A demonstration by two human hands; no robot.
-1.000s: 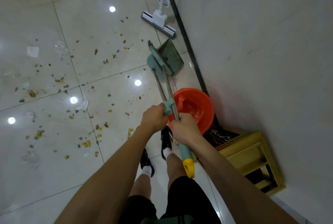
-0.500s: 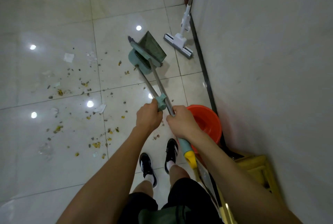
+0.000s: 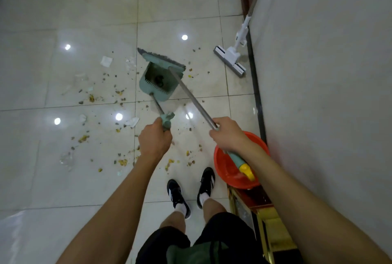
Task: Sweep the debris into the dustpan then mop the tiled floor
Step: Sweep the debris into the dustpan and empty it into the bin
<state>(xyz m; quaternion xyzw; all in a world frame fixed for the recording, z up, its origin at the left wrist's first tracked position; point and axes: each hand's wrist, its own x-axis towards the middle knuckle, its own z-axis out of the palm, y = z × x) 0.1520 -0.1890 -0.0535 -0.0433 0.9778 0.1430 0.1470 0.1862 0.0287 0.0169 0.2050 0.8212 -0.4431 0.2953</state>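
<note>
The left hand (image 3: 154, 142) is curled round the green grip at the top of the dustpan (image 3: 158, 82) handle, holding it out over the tiled floor (image 3: 63, 178); the right hand (image 3: 228, 134) is wrapped round the metal shaft of the broom (image 3: 191, 96), whose green and yellow end pokes out behind the wrist, over the red bucket (image 3: 222, 168); the two handles spread apart from the hands toward the floor ahead; the dustpan sits on the tiles with its mouth facing away from the person, and the broom head (image 3: 161, 60) lies across the far edge of that mouth, touching it; inside the pan a small dark clump of dirt shows, though what it is cannot be told; debris (image 3: 118, 94), brown and yellow crumbs with scraps of white paper, is scattered over the tiles left of the pan, between the pan and the person's black shoes (image 3: 176, 195), and a few bits lie right of the broom head; a white mop (image 3: 231, 57) leans along the wall (image 3: 318, 72) to the right, its flat head on the floor, well apart from the pan; the red bucket stands against the wall just beside the right shoe, its inside looking wet; a yellow wooden stool (image 3: 267, 232) stands behind the bucket, along the wall.
</note>
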